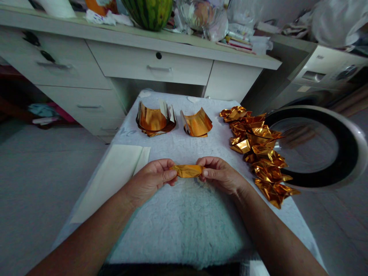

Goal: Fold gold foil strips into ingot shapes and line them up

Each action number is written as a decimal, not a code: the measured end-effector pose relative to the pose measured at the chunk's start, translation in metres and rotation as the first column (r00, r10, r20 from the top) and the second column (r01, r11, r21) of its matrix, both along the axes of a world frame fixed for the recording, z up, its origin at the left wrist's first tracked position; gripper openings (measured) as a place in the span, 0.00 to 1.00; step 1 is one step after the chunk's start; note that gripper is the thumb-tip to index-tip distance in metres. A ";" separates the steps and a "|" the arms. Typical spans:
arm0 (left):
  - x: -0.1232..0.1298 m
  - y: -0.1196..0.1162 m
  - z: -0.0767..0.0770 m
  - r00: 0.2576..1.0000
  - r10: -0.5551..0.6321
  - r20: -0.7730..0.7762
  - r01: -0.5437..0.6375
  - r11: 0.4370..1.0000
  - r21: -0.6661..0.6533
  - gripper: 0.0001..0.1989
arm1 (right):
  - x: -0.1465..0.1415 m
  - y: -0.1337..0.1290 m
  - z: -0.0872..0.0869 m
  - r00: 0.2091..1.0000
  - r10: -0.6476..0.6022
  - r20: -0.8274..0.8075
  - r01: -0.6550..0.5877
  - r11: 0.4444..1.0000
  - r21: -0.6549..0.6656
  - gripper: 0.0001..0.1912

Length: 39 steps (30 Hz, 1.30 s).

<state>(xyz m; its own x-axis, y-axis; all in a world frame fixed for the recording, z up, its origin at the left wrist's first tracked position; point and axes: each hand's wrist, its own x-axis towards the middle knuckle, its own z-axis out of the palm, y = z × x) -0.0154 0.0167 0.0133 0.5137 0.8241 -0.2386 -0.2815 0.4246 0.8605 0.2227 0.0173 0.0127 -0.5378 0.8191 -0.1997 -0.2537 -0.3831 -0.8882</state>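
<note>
Between my two hands is a small folded piece of gold foil paper (188, 171), held level just above the cloth-covered table. My left hand (159, 172) pinches its left end between thumb and fingers. At the right end, my right hand (215, 173) grips it the same way. Beyond the hands lie a curled stack of gold foil sheets (153, 119) and a smaller curled stack (197, 122). Folded, crumpled-looking gold foil pieces (260, 153) form a long row along the table's right side.
A pale folded sheet (112, 180) lies on the table's (178, 226) left side. Behind stands a white desk with drawers (158, 63), bearing a watermelon (149, 13) and a glass bowl (198, 15). A washing machine's open round door (345, 149) reaches close to the right edge.
</note>
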 end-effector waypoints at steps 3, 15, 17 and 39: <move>0.000 0.000 -0.001 1.000 0.006 -0.016 -0.006 1.000 -0.002 0.13 | 0.000 0.000 0.000 1.000 -0.005 0.001 0.005 1.000 -0.010 0.17; -0.001 -0.001 -0.002 0.998 0.001 -0.061 0.000 1.000 0.012 0.12 | -0.001 0.000 0.000 1.000 -0.023 0.012 0.023 1.000 0.002 0.16; -0.001 -0.001 -0.001 0.998 0.001 -0.064 -0.001 1.000 0.014 0.12 | -0.001 0.000 0.000 1.000 -0.023 0.013 0.022 1.000 0.004 0.16; 0.000 0.000 0.000 1.000 -0.015 -0.015 0.015 1.000 -0.006 0.16 | -0.001 0.000 -0.001 1.000 -0.001 0.024 0.000 0.999 0.045 0.15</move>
